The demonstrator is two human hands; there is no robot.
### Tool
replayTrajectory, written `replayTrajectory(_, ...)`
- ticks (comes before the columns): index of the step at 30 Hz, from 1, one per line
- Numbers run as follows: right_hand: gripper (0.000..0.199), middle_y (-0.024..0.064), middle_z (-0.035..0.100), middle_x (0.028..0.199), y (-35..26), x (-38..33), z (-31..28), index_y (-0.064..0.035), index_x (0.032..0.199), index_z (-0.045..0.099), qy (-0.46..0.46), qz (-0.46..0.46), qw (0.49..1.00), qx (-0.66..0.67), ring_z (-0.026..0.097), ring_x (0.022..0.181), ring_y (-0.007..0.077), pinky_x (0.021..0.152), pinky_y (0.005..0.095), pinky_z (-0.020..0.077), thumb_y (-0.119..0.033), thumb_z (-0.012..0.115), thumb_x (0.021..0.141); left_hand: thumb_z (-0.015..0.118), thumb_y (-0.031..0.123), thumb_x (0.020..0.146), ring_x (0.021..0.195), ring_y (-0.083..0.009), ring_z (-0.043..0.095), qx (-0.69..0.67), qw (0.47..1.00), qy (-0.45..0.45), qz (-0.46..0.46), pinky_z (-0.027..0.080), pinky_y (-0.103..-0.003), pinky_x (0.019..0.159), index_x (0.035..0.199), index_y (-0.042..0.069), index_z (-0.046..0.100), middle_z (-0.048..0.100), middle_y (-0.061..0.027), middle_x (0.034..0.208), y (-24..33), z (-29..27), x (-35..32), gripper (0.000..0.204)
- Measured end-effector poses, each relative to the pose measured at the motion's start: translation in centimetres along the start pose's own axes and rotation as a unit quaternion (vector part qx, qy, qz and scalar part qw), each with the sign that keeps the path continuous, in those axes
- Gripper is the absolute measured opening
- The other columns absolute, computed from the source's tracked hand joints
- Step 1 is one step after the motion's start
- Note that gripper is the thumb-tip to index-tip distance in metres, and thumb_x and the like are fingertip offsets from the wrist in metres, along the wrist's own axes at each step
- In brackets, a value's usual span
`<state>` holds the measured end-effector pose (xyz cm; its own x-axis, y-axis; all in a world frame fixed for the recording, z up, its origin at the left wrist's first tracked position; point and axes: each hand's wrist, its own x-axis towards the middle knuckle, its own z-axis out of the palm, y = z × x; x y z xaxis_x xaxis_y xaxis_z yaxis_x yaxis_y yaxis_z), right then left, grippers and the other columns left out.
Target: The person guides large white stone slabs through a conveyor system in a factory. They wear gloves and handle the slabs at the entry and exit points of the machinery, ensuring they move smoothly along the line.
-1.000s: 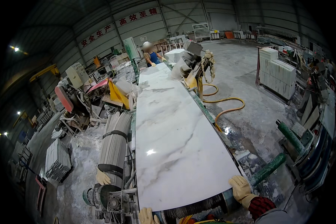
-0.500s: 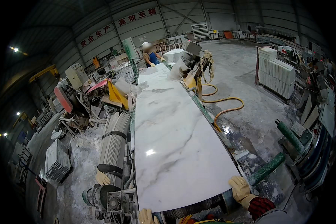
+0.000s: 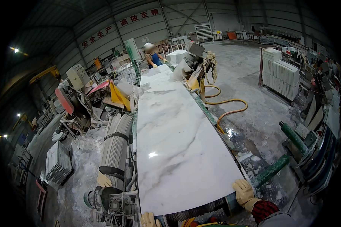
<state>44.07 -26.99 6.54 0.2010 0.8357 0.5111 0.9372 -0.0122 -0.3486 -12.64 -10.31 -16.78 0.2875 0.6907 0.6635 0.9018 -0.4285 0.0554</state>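
A long white marble slab (image 3: 178, 143) with grey veins lies flat on a roller line and stretches away from me. My right hand (image 3: 243, 191), in a pale yellow glove, grips the slab's near right corner above a dark roller (image 3: 201, 210). My left hand (image 3: 149, 219), gloved the same, touches the slab's near edge at the left. The picture's lower rim cuts it off, so its grip is unclear. At the slab's far end a person in a blue top (image 3: 154, 57) stands with yellow gloves on.
Left of the slab lie a strapped stack of grey tiles (image 3: 115, 151), a loose glove (image 3: 103, 181) and a motor (image 3: 102, 198). A yellow hose (image 3: 225, 109) curls on the wet floor to the right. Green rollers (image 3: 271, 172) and a pallet of white tiles (image 3: 280, 73) stand further right.
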Motion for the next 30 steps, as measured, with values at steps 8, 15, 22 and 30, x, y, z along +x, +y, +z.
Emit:
replayTrajectory(8,0.028,0.0201,0.065,0.112,0.3,-0.3,0.6,-0.0018,0.109,0.067,0.018,-0.021,1.0,0.007,0.062,0.104,0.0437,0.093,0.052,0.0515,-0.005,0.06,0.082,0.056,0.024,0.108,0.106,-0.0288,0.065,-0.007,1.0,-0.005,-0.006,0.054,-0.043,0.093,0.124,0.004,0.066,0.066,-0.016,0.116,-0.3,-1.2,-0.6,0.028)
replayTrajectory(15,0.029,0.0208,0.064,0.11,-0.2,-0.6,-0.1,-0.0019,0.109,0.067,0.032,-0.015,0.999,-0.001,0.062,0.104,0.0449,0.093,0.053,0.0522,-0.002,0.062,0.081,0.056,0.023,0.107,0.111,-0.0319,0.062,-0.071,0.996,-0.058,0.003,0.051,-0.045,0.097,0.128,0.004,0.064,0.064,-0.0181,0.121,4.9,-6.3,6.8,0.03)
replayTrajectory(22,0.033,0.0229,0.065,0.115,0.0,-1.0,0.2,-0.0005,0.113,0.067,0.039,-0.033,0.999,0.0,0.062,0.106,0.0463,0.095,0.0545,0.0521,-0.001,0.062,0.08,0.058,0.021,0.105,0.121,-0.0375,0.057,-0.092,0.992,-0.088,-0.003,0.044,-0.049,0.105,0.134,0.004,0.062,0.06,-0.0217,0.13,7.7,-9.4,10.5,0.034)
replayTrajectory(30,0.031,0.0229,0.066,0.109,0.4,-1.3,0.3,0.0008,0.111,0.067,0.077,-0.057,0.995,-0.01,0.063,0.102,0.0455,0.094,0.0541,0.0519,-0.002,0.061,0.081,0.059,0.019,0.102,0.132,-0.0438,0.051,-0.098,0.991,-0.092,-0.011,0.037,-0.054,0.114,0.142,0.004,0.059,0.056,-0.0258,0.141,8.7,-9.8,11.3,0.042)
